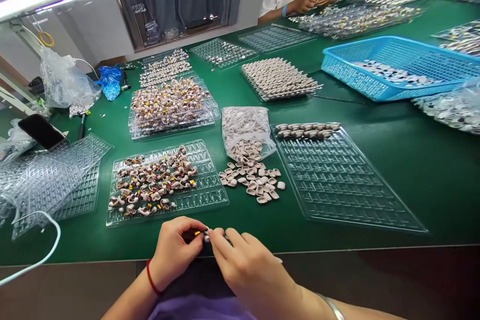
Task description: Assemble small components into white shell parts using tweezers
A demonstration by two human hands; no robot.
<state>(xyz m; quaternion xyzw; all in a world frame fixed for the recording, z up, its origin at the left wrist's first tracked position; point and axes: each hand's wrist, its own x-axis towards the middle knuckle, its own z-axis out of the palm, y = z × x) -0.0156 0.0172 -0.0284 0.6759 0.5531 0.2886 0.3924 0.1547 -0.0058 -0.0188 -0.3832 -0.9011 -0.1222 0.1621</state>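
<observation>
At the table's front edge, my left hand (178, 247) and my right hand (245, 262) meet, fingertips pinched on a small part (206, 237) with a silvery-white end and a yellow tab; my fingers hide most of it. A bit of something white (278, 260) shows beyond my right hand. Just past my left hand lies a clear tray (210, 185) of similar small beige parts with yellow tabs and dark red wires. Beige oval shells (262, 185) spill from a plastic bag (245, 122) ahead of my hands. Right of them, another clear tray (345, 180) carries rows of beige pieces along its far end.
Stacked trays of parts (168, 105) stand behind. A filled beige tray (279, 77) and a blue basket (390, 95) sit farther right. At left are loose clear trays (56, 180), a phone (41, 130) and a white cable (56, 235). Across the table, another person's hands (317, 0) work.
</observation>
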